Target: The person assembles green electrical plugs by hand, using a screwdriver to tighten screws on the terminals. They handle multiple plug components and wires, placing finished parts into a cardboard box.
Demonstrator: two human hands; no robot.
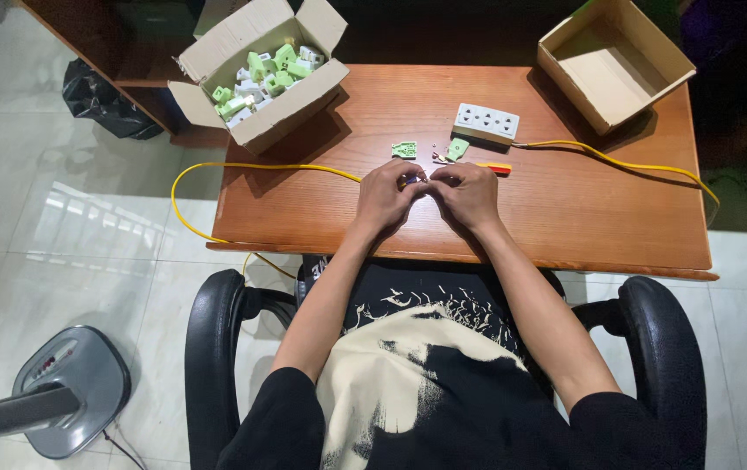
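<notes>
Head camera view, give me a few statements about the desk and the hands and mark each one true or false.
1. The left hand and right hand meet at the desk's middle. True.
2. The box of green and white plugs sits at the right corner. False: it is at the left corner; the empty box is on the right.
3. A yellow cable joins the white power strip. True.
4. The power strip lies inside a box. False: it lies on the wooden desk.
</notes>
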